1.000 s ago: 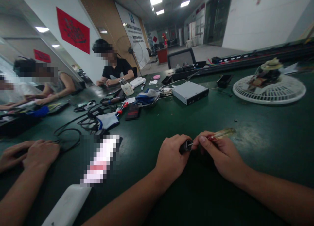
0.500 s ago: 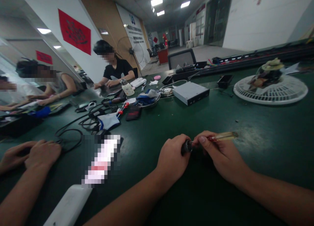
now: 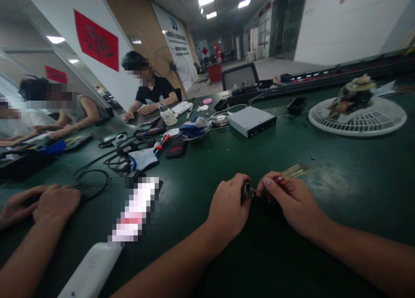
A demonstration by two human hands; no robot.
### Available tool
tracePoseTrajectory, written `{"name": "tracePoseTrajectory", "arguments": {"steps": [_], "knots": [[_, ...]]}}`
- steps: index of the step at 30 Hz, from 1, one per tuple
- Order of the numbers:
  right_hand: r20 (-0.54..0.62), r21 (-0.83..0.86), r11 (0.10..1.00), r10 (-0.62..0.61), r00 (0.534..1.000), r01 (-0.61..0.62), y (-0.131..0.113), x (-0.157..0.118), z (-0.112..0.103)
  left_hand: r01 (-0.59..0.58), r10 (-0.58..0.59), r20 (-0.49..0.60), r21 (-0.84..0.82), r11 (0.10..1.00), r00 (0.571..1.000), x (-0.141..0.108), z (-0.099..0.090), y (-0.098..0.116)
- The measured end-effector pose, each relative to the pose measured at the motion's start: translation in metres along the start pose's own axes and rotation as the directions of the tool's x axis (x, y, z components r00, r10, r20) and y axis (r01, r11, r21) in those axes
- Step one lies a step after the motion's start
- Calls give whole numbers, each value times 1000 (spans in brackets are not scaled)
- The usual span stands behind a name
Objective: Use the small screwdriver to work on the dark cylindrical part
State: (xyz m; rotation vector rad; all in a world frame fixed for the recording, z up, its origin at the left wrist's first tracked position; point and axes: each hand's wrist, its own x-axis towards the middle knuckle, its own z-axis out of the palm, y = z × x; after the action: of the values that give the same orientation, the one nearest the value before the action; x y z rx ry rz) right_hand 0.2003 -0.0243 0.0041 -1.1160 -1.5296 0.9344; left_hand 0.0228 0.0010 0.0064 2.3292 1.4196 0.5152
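Note:
Closed around a small dark cylindrical part with a round hollow end is my left hand. My right hand grips a screwdriver with a clear yellowish and red handle, which points up to the right. The screwdriver's thin metal tip meets the open end of the dark part; how deep it sits inside I cannot tell. Both hands are just above the green table. A tiny dark piece lies beyond my right hand.
A white fan grille with a motor lies at the right. A grey disc drive stands mid-table. Black cables, a blue-white cloth and a white device are on the left, near a co-worker's hands.
The screwdriver's handle has tilted and shifted slightly left with my right hand. The dark part has turned, so its hollow end shows more towards me.

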Motion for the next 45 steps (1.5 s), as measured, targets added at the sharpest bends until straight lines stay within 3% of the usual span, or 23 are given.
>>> {"name": "tracePoseTrajectory", "arguments": {"steps": [3, 7, 12, 18, 23, 29, 38, 45], "knots": [[14, 57, 998, -8, 1000, 7, 0, 0, 1, -27, 28, 14, -4, 1000, 1000, 0, -1, 1], [-48, 13, 1000, -14, 999, 15, 0, 0, 2, -11, 11, -8, -39, 999, 1000, 0, -1, 0], [27, 66, 998, 5, 1000, -7, 3, 0, 1, 27, -26, 17, -44, 999, 1000, -1, 1, -1], [-21, 32, 997, 67, 998, -66, 5, 1, 0, 4, -4, 15, -13, 1000, 1000, -1, 2, -1], [34, 91, 995, 46, 998, -49, 4, 0, 0, -6, 6, 28, -8, 1000, 1000, -1, 1, 0], [-7, 41, 999, 14, 1000, -14, 4, 2, 1, -5, 5, 27, -14, 1000, 1000, 0, 0, 1], [47, 93, 993, 67, 997, -72, 6, -1, -1, -15, 16, 11, -34, 999, 1000, -1, -1, 0], [12, 84, 996, -14, 1000, 13, 2, -2, 1, -20, 20, 4, -35, 999, 1000, -1, 1, -1]]}}
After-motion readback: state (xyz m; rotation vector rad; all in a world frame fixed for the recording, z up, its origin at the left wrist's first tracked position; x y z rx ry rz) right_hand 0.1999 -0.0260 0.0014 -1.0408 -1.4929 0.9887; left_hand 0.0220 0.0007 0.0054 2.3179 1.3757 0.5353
